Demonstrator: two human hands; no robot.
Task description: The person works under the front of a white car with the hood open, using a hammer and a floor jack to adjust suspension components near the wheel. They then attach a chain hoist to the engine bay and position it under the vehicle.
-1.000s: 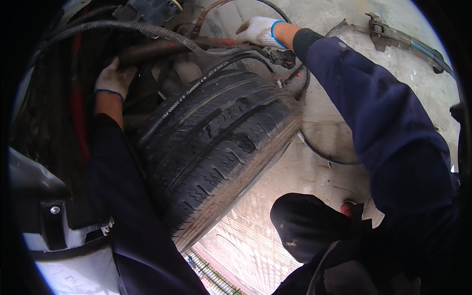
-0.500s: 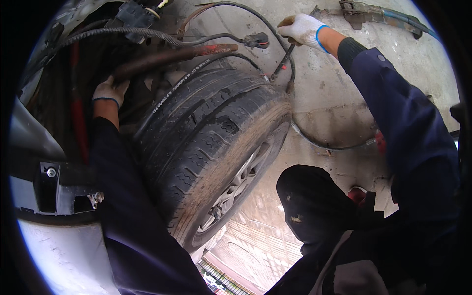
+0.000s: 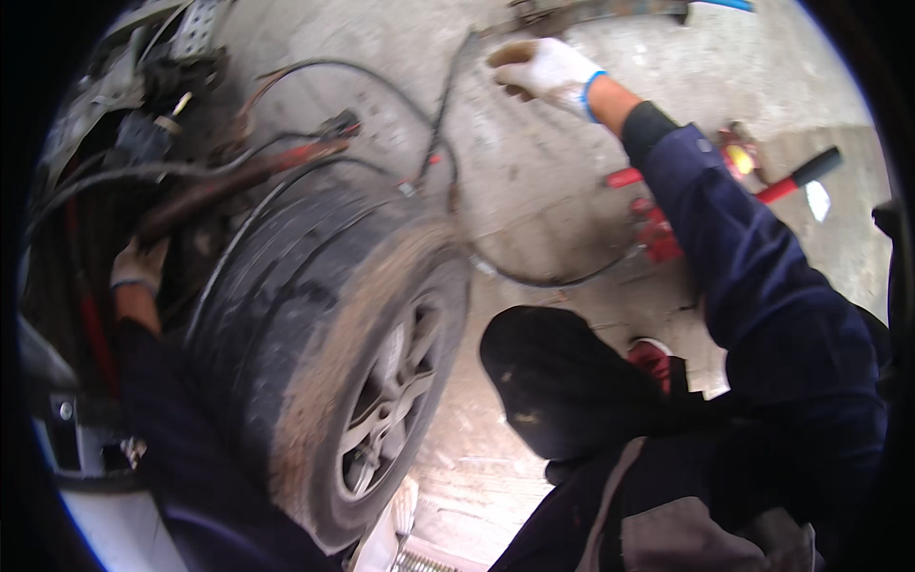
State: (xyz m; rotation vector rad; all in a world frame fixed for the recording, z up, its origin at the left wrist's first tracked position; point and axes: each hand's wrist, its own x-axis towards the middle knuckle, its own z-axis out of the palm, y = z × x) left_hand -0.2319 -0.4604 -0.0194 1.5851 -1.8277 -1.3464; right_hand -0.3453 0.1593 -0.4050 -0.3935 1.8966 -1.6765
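Note:
At the far left, my left hand, in a white knit glove, is closed round the lower end of a rusty red hydraulic ram. Part of its grip lies in shadow. The ram slants up and right past the tire, which is worn and mud-stained. Over the concrete floor at top centre is my right hand, gloved in white with a blue cuff. Its fingers are loosely bent and apart, with nothing visible between them. A thin dark bar lies to its left, not touching it.
A black hose runs across the floor to a red hand pump with a black-gripped handle. Car body parts crowd the left side. My bent knee is right of the wheel. A metal part lies at the top edge.
The view has shifted, so wheel, ram and left hand appear lower and further left. More of the red pump shows. My right hand's fingers look more spread; the left keeps its grip.

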